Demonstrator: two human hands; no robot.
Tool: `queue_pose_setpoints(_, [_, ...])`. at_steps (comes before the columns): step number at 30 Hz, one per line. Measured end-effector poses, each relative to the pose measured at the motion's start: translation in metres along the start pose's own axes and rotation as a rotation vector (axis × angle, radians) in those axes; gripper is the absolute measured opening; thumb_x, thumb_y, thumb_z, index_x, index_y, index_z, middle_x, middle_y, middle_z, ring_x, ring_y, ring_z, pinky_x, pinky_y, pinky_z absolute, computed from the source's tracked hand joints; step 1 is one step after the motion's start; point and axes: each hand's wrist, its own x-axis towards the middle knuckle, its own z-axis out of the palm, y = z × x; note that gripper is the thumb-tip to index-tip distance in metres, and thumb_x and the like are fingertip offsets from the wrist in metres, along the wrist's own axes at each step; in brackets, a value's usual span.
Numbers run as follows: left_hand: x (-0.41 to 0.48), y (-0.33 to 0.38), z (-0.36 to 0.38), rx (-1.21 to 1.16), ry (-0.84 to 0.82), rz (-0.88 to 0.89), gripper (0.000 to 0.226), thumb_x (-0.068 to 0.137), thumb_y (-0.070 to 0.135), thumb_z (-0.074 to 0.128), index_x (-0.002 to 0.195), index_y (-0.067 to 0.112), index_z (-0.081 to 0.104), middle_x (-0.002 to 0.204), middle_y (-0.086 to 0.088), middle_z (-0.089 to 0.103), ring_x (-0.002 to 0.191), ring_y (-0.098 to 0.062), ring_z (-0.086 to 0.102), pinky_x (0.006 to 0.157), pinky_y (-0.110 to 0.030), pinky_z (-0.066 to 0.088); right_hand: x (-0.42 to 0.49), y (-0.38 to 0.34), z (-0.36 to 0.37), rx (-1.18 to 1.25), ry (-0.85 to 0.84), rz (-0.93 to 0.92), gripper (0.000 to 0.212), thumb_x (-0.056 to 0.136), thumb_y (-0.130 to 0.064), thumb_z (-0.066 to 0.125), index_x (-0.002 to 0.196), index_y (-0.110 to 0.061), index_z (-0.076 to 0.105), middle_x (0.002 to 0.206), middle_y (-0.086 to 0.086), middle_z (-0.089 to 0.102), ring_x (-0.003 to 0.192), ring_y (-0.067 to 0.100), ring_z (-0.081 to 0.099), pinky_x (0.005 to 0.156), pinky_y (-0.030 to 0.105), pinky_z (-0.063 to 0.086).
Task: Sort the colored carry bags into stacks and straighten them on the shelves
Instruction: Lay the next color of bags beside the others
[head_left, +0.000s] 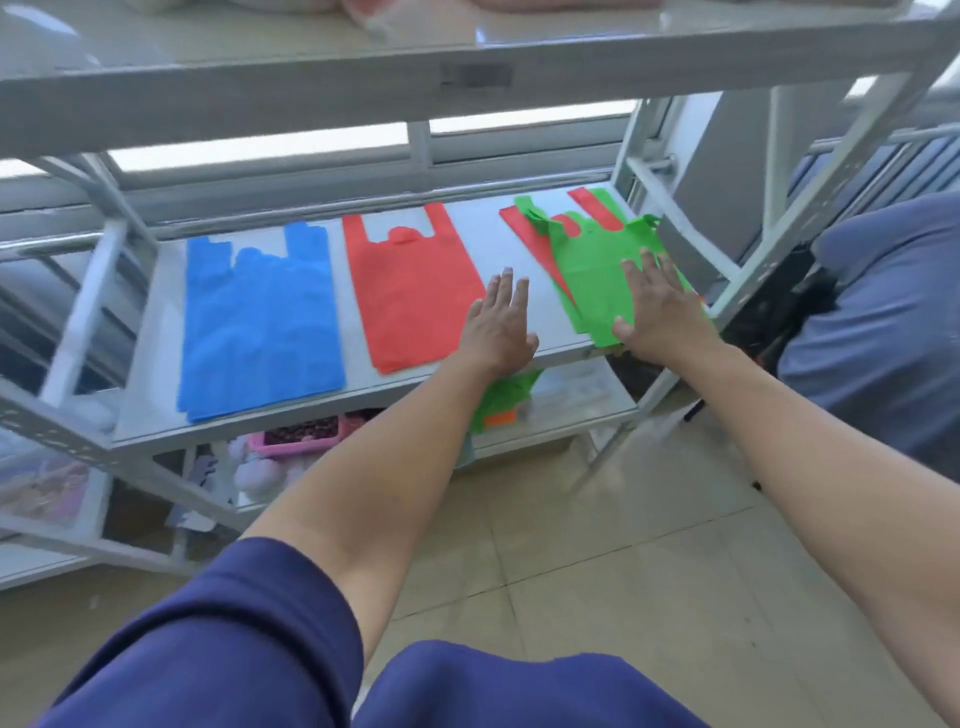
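Shelf (150, 353) with carry bags laid flat by colour.
Your left hand (497, 325) rests flat, fingers straight, on the shelf between the red bag (415, 291) and the green bag (592, 275); your right hand (660, 306), fingers also straight, presses the green bag. The blue stack (260, 322) lies at the left.

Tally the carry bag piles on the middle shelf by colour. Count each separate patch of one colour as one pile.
Blue carry bag piles: 1
Red carry bag piles: 2, one alone mid-shelf, one under the green
Green carry bag piles: 1
Total: 4
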Motion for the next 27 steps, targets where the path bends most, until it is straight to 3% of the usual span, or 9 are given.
queue_pose_setpoints(5, [0.018,0.049,0.054,0.004,-0.129,-0.018,0.088,0.098,0.027,0.055,0.165,0.012,0.000,0.173,-0.010,-0.009,0.160,-0.026,-0.002,0.127,-0.050,0.016,0.017,0.071,0.023,0.006,-0.118,-0.026,0.096,0.090,-0.033,0.070,0.165,-0.015,0.012,0.172,0.014,0.003,0.159,0.032,0.002,0.125,0.056,0.022])
queue_pose_setpoints(9, [0.048,0.057,0.084,-0.063,-0.065,-0.009,0.081,0.097,0.021,0.054,0.164,0.011,0.009,0.173,-0.008,0.003,0.160,-0.023,0.004,0.127,-0.047,0.016,0.050,0.096,0.056,0.014,-0.206,-0.078,0.096,0.089,-0.036,0.072,0.164,-0.018,0.015,0.172,0.011,0.006,0.160,0.030,0.004,0.123,0.055,0.024])
queue_pose_setpoints(13, [0.092,0.057,0.115,-0.149,0.002,-0.053,0.079,0.095,0.010,0.052,0.164,0.010,0.014,0.172,-0.007,0.012,0.159,-0.021,0.009,0.126,-0.044,0.016,0.084,0.105,0.102,0.052,-0.201,-0.178,0.072,0.086,-0.032,0.076,0.149,-0.015,0.046,0.157,0.011,0.043,0.149,0.028,0.034,0.121,0.048,0.035])
queue_pose_setpoints(15, [0.104,0.057,0.127,-0.209,0.036,-0.110,0.079,0.090,0.000,0.046,0.163,0.011,0.019,0.171,-0.008,0.017,0.159,-0.021,0.013,0.127,-0.045,0.017,0.092,0.105,0.122,0.034,-0.208,-0.237,0.067,0.083,-0.035,0.078,0.142,-0.016,0.052,0.145,0.007,0.053,0.138,0.025,0.045,0.116,0.044,0.041])
queue_pose_setpoints(19, [0.136,0.062,0.151,-0.264,0.080,-0.210,0.081,0.082,-0.010,0.042,0.160,0.010,0.030,0.167,-0.010,0.029,0.156,-0.023,0.023,0.126,-0.048,0.023,0.125,0.122,0.152,0.009,-0.257,-0.311,0.069,0.081,-0.048,0.080,0.137,-0.017,0.054,0.135,0.007,0.055,0.128,0.027,0.051,0.110,0.043,0.046])
queue_pose_setpoints(24, [0.160,0.065,0.159,-0.285,0.150,-0.308,0.077,0.080,-0.010,0.043,0.155,0.006,0.039,0.162,-0.014,0.038,0.151,-0.028,0.034,0.124,-0.045,0.028,0.151,0.149,0.160,0.077,-0.218,-0.429,0.035,0.087,-0.021,0.072,0.118,-0.011,0.058,0.114,0.006,0.057,0.104,0.025,0.055,0.094,0.038,0.052])
queue_pose_setpoints(27, [0.169,0.069,0.162,-0.280,0.178,-0.381,0.076,0.080,-0.009,0.043,0.154,0.006,0.041,0.161,-0.014,0.040,0.150,-0.029,0.036,0.124,-0.044,0.029,0.167,0.161,0.158,0.206,-0.228,-0.445,0.019,0.095,-0.023,0.065,0.109,-0.012,0.058,0.105,0.003,0.057,0.096,0.023,0.052,0.085,0.037,0.051])
